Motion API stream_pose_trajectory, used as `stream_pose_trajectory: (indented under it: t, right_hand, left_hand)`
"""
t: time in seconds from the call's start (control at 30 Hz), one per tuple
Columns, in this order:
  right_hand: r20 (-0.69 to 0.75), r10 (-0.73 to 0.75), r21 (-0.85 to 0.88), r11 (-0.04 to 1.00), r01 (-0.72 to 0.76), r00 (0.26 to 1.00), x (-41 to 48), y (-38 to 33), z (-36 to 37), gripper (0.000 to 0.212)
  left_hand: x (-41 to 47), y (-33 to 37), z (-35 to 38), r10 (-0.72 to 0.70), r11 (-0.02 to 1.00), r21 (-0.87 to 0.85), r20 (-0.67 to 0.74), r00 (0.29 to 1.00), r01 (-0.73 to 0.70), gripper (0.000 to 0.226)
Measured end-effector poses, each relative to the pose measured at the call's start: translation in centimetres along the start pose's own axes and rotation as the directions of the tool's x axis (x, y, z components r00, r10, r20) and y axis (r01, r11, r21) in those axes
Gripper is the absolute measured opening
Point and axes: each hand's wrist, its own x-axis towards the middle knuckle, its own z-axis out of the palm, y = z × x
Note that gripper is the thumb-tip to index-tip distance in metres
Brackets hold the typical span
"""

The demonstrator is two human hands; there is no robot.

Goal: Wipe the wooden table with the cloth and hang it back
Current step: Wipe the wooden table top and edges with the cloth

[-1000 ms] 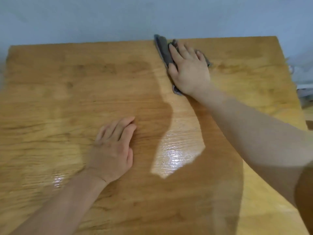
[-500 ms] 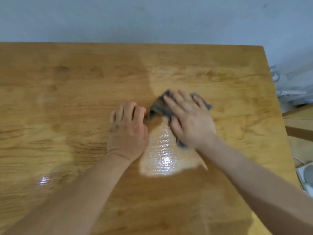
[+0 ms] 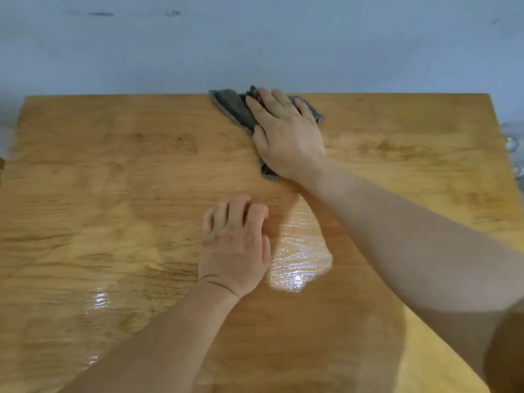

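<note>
Grey cloth lies at the wooden table's far edge, about twelve o'clock, flattened under the right hand, whose fingers are spread and pressing down, not clamped. Wiping looks to be the step in hand; the next stroke likely calls for dragging the cloth toward six o'clock over unwiped wood. The right arm reaches out nearly straight. The left hand braces at centre, fingers loosely curled, empty.
</note>
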Motion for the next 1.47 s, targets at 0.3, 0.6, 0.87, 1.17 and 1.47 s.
stream_pose_trajectory:
  t: [0.3,0.6,0.87,1.17,1.47]
  right_hand:
    - [-0.161,0.656,0.055,0.752,-0.657,0.737,-7.2,12.5,-3.5,0.058]
    - [-0.034,0.1,0.056,0.994,-0.098,0.994,-6.9,-1.8,0.2,0.054]
    - [0.072,-0.124,0.008,0.992,0.124,0.99,-25.7,2.6,-1.5,0.053]
    - [-0.052,0.305,-0.039,0.951,-0.307,0.951,-7.9,12.8,-4.1,0.061]
    - [-0.006,0.129,0.025,0.991,-0.129,0.992,-28.7,2.9,-1.5,0.055]
  left_hand:
    - [0.0,0.1,-0.1,0.004,1.0,0.005,0.012,1.0,-0.004,0.029]
    - [-0.4,0.0,0.1,-0.006,1.0,0.03,0.001,1.0,0.006,0.031]
    - [-0.2,0.3,0.2,0.015,1.0,0.013,-0.057,0.998,-0.014,0.028]
    - [-0.3,0.2,0.5,0.004,1.0,0.02,-0.103,0.995,-0.002,0.029]
    - [-0.9,1.0,0.2,-0.002,1.0,0.006,-0.077,0.997,0.002,0.026]
